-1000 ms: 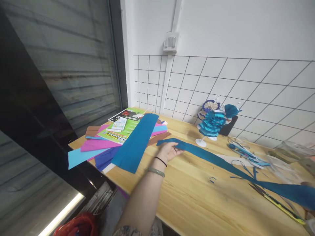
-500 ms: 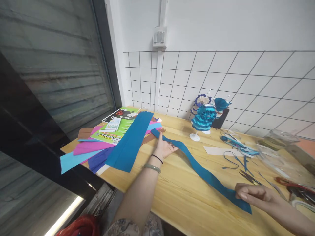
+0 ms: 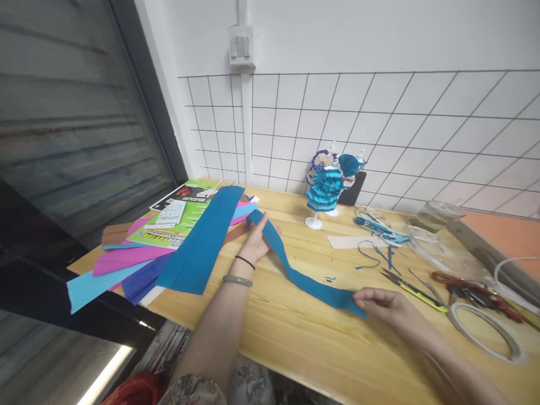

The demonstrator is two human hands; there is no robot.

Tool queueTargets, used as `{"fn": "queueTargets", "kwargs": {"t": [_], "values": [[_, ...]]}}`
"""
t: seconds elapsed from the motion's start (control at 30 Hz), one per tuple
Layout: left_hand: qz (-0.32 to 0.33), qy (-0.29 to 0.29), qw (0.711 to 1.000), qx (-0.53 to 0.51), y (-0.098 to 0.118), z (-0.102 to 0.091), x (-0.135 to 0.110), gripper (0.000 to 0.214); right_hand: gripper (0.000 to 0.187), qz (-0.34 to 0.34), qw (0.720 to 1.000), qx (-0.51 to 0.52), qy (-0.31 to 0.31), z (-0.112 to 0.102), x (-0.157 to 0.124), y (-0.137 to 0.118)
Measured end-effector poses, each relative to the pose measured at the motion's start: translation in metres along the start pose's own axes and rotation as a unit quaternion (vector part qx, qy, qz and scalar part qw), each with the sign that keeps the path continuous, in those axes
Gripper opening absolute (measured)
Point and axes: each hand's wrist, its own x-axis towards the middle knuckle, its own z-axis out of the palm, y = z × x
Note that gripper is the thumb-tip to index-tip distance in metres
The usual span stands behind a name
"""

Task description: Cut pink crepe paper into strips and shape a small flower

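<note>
A long teal paper strip (image 3: 310,284) runs across the tabletop between my two hands. My left hand (image 3: 256,239) grips it near its far end, the thumb lying over the strip and the fingers partly hidden beneath. At the other end, the fingertips of my right hand (image 3: 378,305) pinch the strip close to its tip. Its middle sags down to the wood. Left of my left hand lies a wider folded piece of teal paper (image 3: 202,242), on top of other coloured papers.
Pink paper (image 3: 126,260), light blue paper (image 3: 101,284) and a green magazine (image 3: 192,216) lie at the left. Decorated paper figures (image 3: 324,188) stand at the back. To the right are blue scraps (image 3: 382,230), a yellow-handled pointed tool (image 3: 415,289) and a tape roll (image 3: 485,332).
My right hand has come closer to my left with its end of the strip, and the strip hangs slacker. The view has shifted right.
</note>
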Motion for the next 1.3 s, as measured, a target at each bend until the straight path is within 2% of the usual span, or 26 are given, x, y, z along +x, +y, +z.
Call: {"fn": "queueTargets", "kwargs": {"t": [0.1, 0.17, 0.23, 0.33, 0.4, 0.47, 0.57, 0.6, 0.73, 0.83, 0.9, 1.03, 1.17, 1.3], "values": [[-0.081, 0.045, 0.989, 0.113, -0.013, -0.003, 0.000, 0.029, 0.036, 0.033, 0.992, 0.106, -0.056, 0.011, 0.013, 0.002], [-0.077, 0.040, 0.981, 0.173, -0.018, -0.003, -0.002, 0.024, 0.037, 0.023, 0.989, 0.131, -0.066, 0.011, 0.018, -0.002], [-0.022, 0.025, 0.985, 0.172, -0.016, -0.001, -0.005, 0.022, 0.038, 0.002, 0.991, 0.123, -0.059, 0.005, 0.021, -0.011], [0.103, -0.019, 0.992, 0.074, -0.004, 0.006, -0.008, 0.028, 0.036, -0.025, 0.991, 0.128, -0.034, -0.007, 0.024, -0.022], [0.148, -0.034, 0.988, 0.020, 0.001, 0.009, -0.008, 0.031, 0.035, -0.037, 0.989, 0.139, -0.025, -0.011, 0.026, -0.023], [0.118, -0.009, 0.993, 0.028, 0.000, 0.008, -0.009, 0.030, 0.035, -0.043, 0.991, 0.125, -0.020, -0.009, 0.029, -0.017], [0.014, 0.033, 0.992, 0.121, -0.011, 0.004, -0.010, 0.024, 0.038, -0.040, 0.996, 0.082, -0.016, -0.002, 0.038, 0.000], [-0.002, 0.037, 0.988, 0.147, -0.014, 0.003, -0.010, 0.023, 0.038, -0.035, 0.997, 0.075, -0.012, -0.002, 0.041, 0.005], [-0.023, 0.020, 0.981, 0.193, -0.022, 0.001, -0.008, 0.022, 0.037, -0.012, 0.993, 0.112, 0.043, -0.014, 0.052, 0.016], [-0.015, 0.041, 0.981, 0.190, -0.021, 0.000, -0.004, 0.021, 0.032, -0.006, 0.980, 0.184, 0.082, -0.027, 0.058, 0.018], [-0.008, 0.055, 0.980, 0.192, -0.020, -0.001, -0.003, 0.022, 0.030, -0.002, 0.972, 0.217, 0.086, -0.030, 0.060, 0.021], [-0.021, 0.050, 0.969, 0.242, -0.020, -0.001, -0.005, 0.025, 0.031, 0.029, 0.971, 0.237, 0.034, -0.019, 0.057, 0.024], [-0.059, -0.007, 0.949, 0.308, -0.025, 0.005, -0.015, 0.032, 0.033, 0.029, 0.976, 0.206, -0.060, 0.002, 0.041, 0.014], [-0.114, -0.042, 0.895, 0.430, -0.033, 0.016, -0.026, 0.042, 0.038, -0.020, 0.979, 0.149, -0.136, 0.013, 0.023, 0.000]]}}
